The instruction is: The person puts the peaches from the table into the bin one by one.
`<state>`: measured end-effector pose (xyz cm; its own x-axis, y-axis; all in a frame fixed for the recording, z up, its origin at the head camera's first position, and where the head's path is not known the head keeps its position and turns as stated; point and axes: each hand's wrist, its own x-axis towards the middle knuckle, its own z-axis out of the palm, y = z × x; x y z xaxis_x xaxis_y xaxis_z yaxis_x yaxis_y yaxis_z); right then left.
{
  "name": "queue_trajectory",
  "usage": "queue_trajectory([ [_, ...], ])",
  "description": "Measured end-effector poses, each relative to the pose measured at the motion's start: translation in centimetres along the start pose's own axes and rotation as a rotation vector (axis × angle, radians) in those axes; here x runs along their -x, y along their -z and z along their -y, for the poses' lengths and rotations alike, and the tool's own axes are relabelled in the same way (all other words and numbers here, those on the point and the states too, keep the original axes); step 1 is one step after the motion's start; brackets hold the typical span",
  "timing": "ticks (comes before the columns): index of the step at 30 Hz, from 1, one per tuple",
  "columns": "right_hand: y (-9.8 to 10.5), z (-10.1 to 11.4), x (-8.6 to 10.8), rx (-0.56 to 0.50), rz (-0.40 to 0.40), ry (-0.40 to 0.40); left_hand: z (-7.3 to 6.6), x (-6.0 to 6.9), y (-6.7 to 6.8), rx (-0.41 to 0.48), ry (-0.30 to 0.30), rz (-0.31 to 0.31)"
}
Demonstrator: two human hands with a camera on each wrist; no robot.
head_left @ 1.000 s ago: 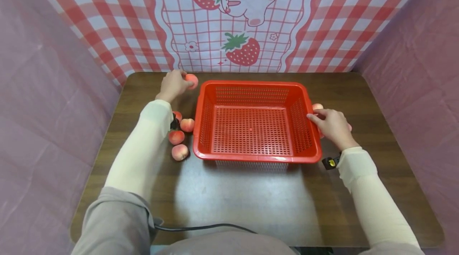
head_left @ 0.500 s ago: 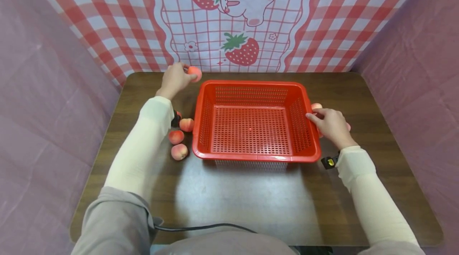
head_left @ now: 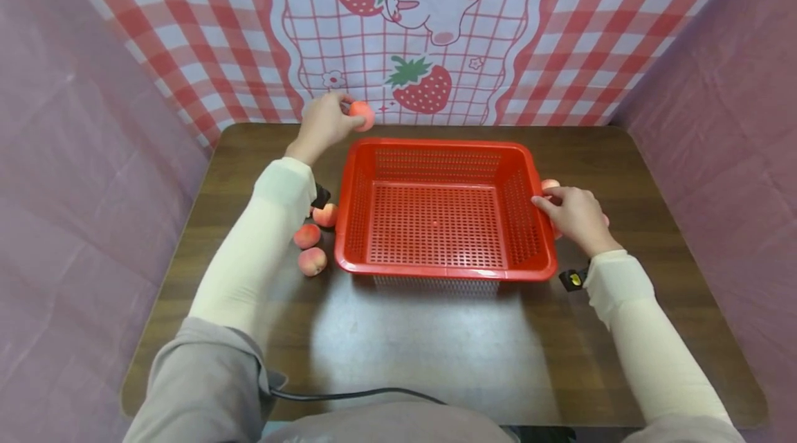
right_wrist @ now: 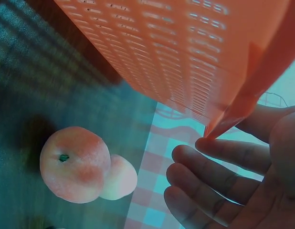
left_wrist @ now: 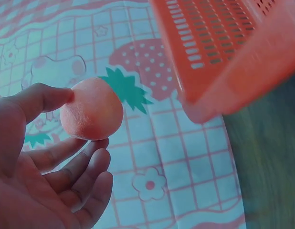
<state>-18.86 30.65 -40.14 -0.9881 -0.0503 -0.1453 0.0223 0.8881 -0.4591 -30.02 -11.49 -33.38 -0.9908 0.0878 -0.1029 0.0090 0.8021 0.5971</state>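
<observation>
My left hand (head_left: 325,123) pinches a peach (head_left: 362,115) between thumb and fingers, raised behind the back left corner of the red plastic basket (head_left: 436,271). In the left wrist view the pinched peach (left_wrist: 92,109) hangs off the fingertips, apart from the basket wall (left_wrist: 205,43). On the basket's right rim rests my right hand (head_left: 578,217), gripping it with the thumb over the edge and fingers outside. No fruit shows inside the basket. Beside its left wall lie several peaches (head_left: 307,236), partly hidden by the left wrist.
Right of the basket sit more peaches, partly covered by the right hand; the right wrist view shows one peach (right_wrist: 73,164) and a paler one (right_wrist: 120,179) behind it. A strawberry-print cloth (head_left: 386,34) hangs behind the wooden table (head_left: 436,346). A black cable (head_left: 355,394) runs along the front.
My left hand has lifted the peach upward and carried it right, toward the basket's back left corner. The right hand stays on the rim, and the basket has hardly moved.
</observation>
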Motion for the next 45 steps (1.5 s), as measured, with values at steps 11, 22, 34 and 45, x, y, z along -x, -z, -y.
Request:
queue_trajectory([
  [11,-0.3,-0.3,0.0,-0.020,-0.029,0.004,-1.5,-0.1,-1.8,-0.009,-0.002,0.047],
  [22,-0.9,-0.5,0.1,-0.082,-0.084,0.031,-1.4,0.4,-3.6,-0.037,-0.015,0.094],
  [34,-0.8,-0.4,1.2,-0.059,-0.075,0.008,-1.7,0.5,-5.5,-0.140,0.018,0.168],
  [45,-1.6,-0.4,1.8,-0.053,-0.137,0.031,-1.8,0.5,-7.1,-0.318,0.018,0.217],
])
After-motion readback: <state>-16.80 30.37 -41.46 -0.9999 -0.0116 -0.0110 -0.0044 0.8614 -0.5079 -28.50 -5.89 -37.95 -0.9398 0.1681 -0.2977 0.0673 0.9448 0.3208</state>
